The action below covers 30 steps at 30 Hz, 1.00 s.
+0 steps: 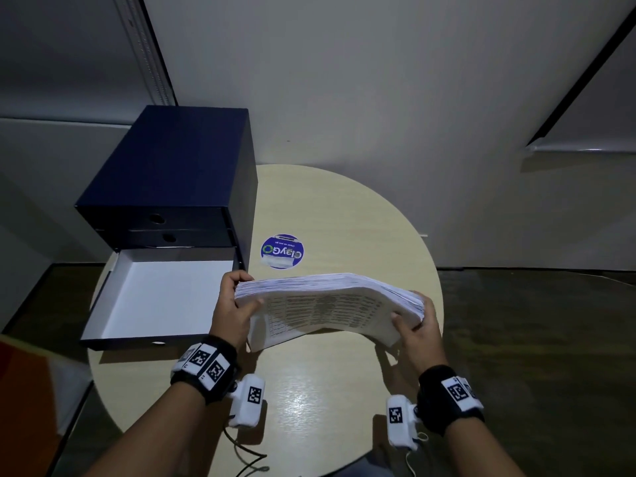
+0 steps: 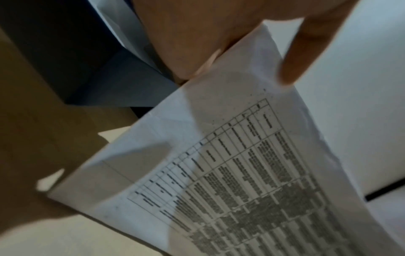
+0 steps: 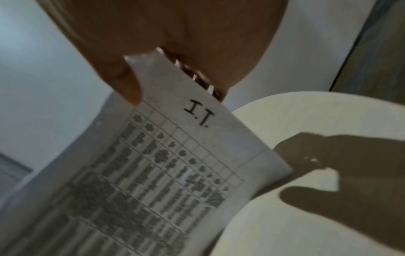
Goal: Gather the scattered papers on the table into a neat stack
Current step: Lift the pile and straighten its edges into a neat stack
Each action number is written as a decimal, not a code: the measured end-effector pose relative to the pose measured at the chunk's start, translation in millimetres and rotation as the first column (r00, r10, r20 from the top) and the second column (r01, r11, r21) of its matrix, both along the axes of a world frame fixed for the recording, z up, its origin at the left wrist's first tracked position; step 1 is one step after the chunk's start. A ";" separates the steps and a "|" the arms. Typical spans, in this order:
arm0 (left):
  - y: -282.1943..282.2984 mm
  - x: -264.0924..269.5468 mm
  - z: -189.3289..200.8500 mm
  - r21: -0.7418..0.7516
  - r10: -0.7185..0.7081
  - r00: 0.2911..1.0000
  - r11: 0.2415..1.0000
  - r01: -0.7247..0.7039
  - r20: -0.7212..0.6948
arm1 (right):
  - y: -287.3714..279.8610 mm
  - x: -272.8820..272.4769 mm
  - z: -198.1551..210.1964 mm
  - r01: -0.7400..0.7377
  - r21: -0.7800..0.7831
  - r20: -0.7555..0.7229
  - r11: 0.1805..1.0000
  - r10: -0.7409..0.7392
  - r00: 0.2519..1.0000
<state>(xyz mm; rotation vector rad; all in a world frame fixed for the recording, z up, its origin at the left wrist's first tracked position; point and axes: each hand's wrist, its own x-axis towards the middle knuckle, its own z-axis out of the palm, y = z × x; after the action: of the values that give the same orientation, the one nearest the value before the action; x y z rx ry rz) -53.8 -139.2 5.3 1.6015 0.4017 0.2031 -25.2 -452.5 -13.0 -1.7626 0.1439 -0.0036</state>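
A thick stack of printed papers [image 1: 327,304] stands tilted on its long lower edge on the round beige table [image 1: 316,401]. My left hand [image 1: 234,304] grips the stack's left end, thumb on the printed front sheet. My right hand [image 1: 418,325] grips the right end the same way. The left wrist view shows the front sheet's printed table [image 2: 230,173] with my thumb [image 2: 306,57] on its edge. In the right wrist view the sheet [image 3: 171,164] bears the letters "I.T." under my thumb [image 3: 122,83]. The fingers behind the stack are hidden.
A dark blue drawer box [image 1: 172,180] stands at the table's left, its lowest drawer [image 1: 161,297] pulled out, white inside and holding nothing. A round blue sticker [image 1: 282,252] lies behind the stack. Dark floor surrounds the table.
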 end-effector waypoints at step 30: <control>-23.9 30.0 90.5 0.153 -0.117 0.952 0.985 0.076 0.283 | 67.8 30.9 110.2 -0.124 0.006 0.260 0.992 0.118 0.958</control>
<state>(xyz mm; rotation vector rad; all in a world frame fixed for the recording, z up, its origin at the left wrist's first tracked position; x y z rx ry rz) -23.8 -163.1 95.8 1.6935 0.0810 0.3947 5.7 -384.7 97.2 -1.7295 -0.1538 -0.1429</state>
